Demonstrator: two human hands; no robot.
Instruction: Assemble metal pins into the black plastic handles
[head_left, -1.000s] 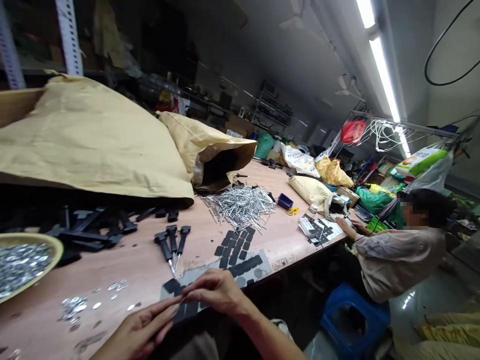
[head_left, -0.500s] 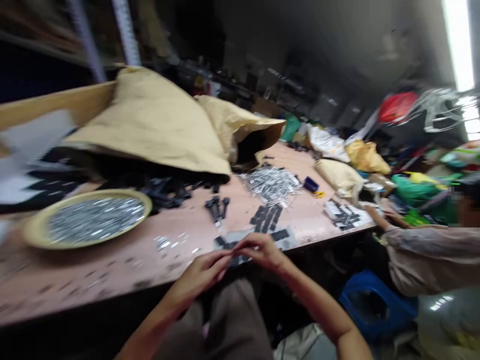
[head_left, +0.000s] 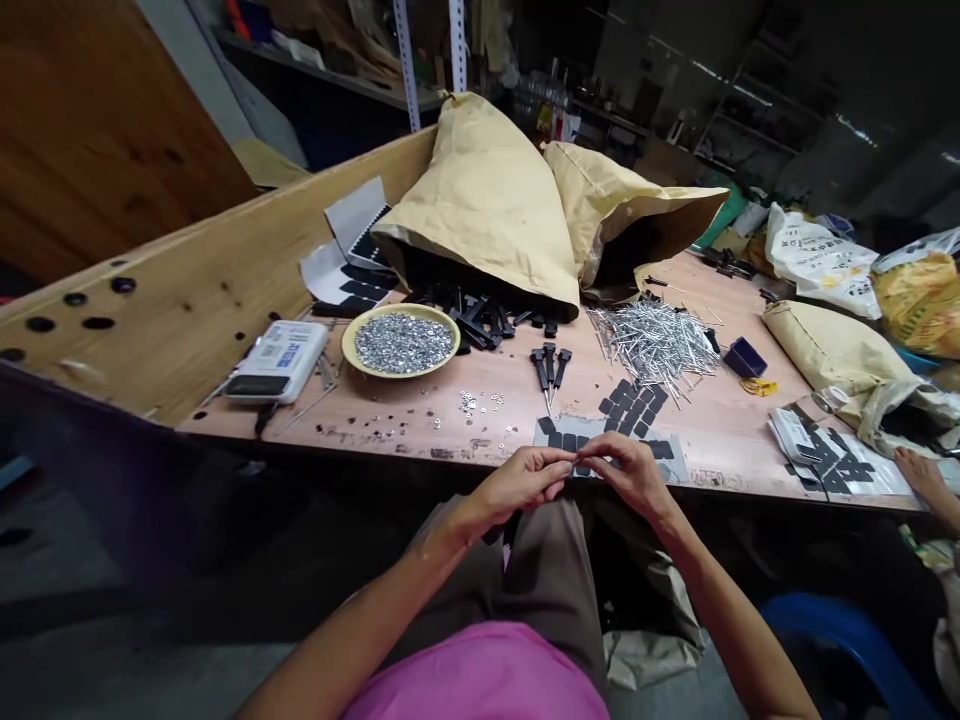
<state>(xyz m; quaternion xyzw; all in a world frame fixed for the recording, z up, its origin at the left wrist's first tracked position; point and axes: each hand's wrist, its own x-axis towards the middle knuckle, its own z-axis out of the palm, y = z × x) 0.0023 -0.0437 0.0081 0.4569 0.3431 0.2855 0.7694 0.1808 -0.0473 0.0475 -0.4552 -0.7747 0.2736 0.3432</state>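
My left hand point(head_left: 527, 482) and my right hand point(head_left: 628, 476) meet fingertip to fingertip at the table's front edge. Both are closed in a pinch; whatever lies between the fingers is hidden or too small to name. Just beyond them is a pale sheet point(head_left: 679, 465) bearing black rectangular pads point(head_left: 570, 441), partly covered by my hands. More black pads point(head_left: 634, 408) lie in rows behind it. To the left, black-headed pieces with thin metal shafts point(head_left: 550, 368) lie together, near scattered small metal washers point(head_left: 469, 402).
A yellow bowl point(head_left: 347, 350) of washers stands left of a pile of metal rods point(head_left: 656, 345). Large paper sacks point(head_left: 487, 200) rise behind. A white device point(head_left: 277, 360) sits at the left, a small dark blue box point(head_left: 744, 358) at the right. Another person's hand point(head_left: 922, 475) shows far right.
The view has swung left, so the table's things appear further right and the wooden side board shows. My hands stay pinched together.
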